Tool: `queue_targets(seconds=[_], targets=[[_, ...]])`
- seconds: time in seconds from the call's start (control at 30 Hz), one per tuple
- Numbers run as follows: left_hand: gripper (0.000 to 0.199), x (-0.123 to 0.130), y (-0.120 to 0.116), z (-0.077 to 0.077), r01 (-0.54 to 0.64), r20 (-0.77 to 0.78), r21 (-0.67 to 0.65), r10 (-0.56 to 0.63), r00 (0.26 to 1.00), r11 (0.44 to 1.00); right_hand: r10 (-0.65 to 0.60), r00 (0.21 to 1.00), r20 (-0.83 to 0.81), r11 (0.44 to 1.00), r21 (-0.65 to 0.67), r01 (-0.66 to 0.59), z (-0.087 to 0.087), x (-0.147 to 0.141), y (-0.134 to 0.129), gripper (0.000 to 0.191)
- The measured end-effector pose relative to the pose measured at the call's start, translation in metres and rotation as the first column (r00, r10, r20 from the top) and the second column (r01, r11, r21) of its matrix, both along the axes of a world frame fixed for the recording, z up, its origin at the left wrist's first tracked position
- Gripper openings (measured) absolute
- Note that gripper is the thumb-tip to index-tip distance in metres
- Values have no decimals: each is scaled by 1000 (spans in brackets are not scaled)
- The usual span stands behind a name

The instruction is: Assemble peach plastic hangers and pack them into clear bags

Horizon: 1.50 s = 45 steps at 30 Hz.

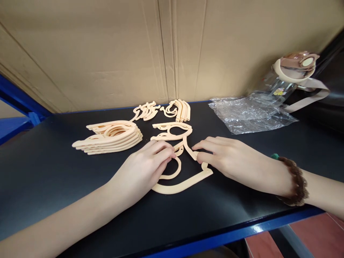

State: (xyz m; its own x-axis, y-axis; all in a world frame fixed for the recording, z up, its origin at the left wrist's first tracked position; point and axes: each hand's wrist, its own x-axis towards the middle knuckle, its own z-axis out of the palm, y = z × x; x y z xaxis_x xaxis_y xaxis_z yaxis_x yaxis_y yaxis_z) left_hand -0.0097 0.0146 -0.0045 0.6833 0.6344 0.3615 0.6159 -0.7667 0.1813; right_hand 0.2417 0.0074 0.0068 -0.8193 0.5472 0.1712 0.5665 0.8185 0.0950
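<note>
My left hand (143, 166) grips a cream plastic folding-hanger frame (182, 187) that lies flat on the black tabletop. Its long curved lower bar and round inner loop show, while my fingers cover its left side. With thumb and fingertips, my right hand (239, 165) pinches a curved hanger arm (189, 147) above the frame's right part; whether the two pieces are joined is unclear. Just beyond my hands rests another folded hanger piece (172, 136). A neat stack of matching hanger pieces (115, 139) is to the left of it.
Small hooked parts (146, 111) and several curved arms (183, 110) sit at the back by the cardboard wall (107, 53). Clear plastic bags (242, 114) lie back right, beside a transparent bottle (285, 84) with a strap. A blue edge (209, 238) borders the table's front.
</note>
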Motion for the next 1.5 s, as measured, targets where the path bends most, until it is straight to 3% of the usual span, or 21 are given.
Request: queue_targets(seconds=[0.3, 0.5, 0.63, 0.87, 1.03, 1.2, 1.5], targets=[[17, 1, 0, -1, -53, -74, 118, 62, 995, 992, 61, 997, -43, 997, 50, -58, -1, -4, -1, 14], [17, 0, -3, -2, -104, -81, 77, 111, 991, 992, 113, 980, -166, 988, -88, -129, 7, -9, -8, 18], [18, 2, -7, 0, -168, -92, 18, 169, 981, 986, 166, 963, -214, 967, -155, -201, 11, -12, -17, 26], [12, 2, -5, 1, -193, 37, -213, 206, 978, 958, 236, 932, -276, 891, -322, -321, 7, -16, -26, 38], [12, 4, -5, 3, -188, 36, -227, 201, 979, 955, 285, 917, -280, 863, -342, -373, 6, -20, -31, 31], [11, 3, -1, 3, -160, 45, -258, 177, 983, 953, 293, 929, -227, 879, -317, -355, 7, -19, -31, 8], [9, 2, 2, -2, -156, 38, -287, 174, 984, 945, 249, 958, -140, 949, -162, -270, 1, -13, -8, 12]])
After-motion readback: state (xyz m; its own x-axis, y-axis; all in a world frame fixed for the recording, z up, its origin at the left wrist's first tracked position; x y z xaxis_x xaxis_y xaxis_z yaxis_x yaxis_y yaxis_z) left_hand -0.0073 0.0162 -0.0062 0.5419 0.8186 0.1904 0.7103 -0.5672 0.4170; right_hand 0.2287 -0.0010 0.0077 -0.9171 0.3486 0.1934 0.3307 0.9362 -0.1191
